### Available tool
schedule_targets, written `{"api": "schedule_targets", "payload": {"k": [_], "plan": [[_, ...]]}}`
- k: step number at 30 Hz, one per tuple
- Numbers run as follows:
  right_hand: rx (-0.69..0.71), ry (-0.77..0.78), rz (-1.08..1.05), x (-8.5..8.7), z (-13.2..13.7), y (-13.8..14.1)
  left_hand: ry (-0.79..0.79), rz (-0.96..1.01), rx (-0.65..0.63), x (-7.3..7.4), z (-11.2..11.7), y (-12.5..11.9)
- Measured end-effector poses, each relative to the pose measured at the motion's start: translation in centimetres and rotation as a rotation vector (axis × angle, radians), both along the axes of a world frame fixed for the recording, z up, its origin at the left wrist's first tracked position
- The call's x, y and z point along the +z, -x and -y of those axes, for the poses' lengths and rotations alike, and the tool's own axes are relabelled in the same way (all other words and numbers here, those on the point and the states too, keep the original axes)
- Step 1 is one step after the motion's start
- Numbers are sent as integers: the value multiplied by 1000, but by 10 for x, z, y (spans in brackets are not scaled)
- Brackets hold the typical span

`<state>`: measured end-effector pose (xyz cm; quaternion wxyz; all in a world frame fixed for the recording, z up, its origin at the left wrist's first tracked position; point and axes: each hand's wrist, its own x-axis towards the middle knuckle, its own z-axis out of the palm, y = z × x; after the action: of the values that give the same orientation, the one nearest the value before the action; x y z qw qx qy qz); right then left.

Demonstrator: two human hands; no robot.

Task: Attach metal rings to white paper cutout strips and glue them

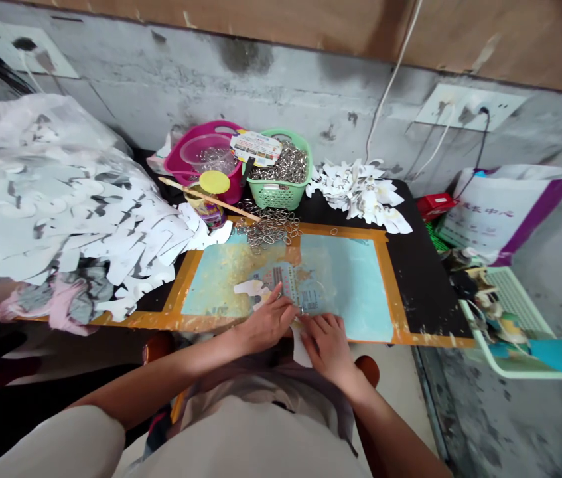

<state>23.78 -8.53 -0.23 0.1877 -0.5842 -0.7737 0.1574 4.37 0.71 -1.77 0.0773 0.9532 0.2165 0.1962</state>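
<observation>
Along the middle of the work surface's (pixel 417 279) front edge, the left hand (pixel 273 322) and right hand (pixel 328 342) are meeting, their fingers curled in with little gap between. A white cut piece (pixel 302 350) is hanging between them over that edge; which hand is gripping it, one cannot tell. Bracing the fingertips against the edge and pinching lightly would likely be helping to keep the piece steady and uncreased. The fingers are hiding the piece's upper end, and whatever is lying between the fingertips is too small to make out. At the left edge, a plastic bag (pixel 46 126) is running out of frame.
</observation>
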Motion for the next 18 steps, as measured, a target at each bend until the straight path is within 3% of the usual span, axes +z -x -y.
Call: {"api": "schedule_targets", "payload": {"k": [7, 10, 13, 18], "plan": [[15, -33, 6, -1, -2, 1, 121, 82, -13, 15, -10, 13], [12, -41, 0, -3, -2, 0, 77, 71, -125, 19, -20, 11], [16, -43, -9, -3, -1, 0, 45, 90, -238, 15, -29, 5], [-2, -33, -62, -3, 0, -3, 28, 127, -261, 4, -31, 6]]}}
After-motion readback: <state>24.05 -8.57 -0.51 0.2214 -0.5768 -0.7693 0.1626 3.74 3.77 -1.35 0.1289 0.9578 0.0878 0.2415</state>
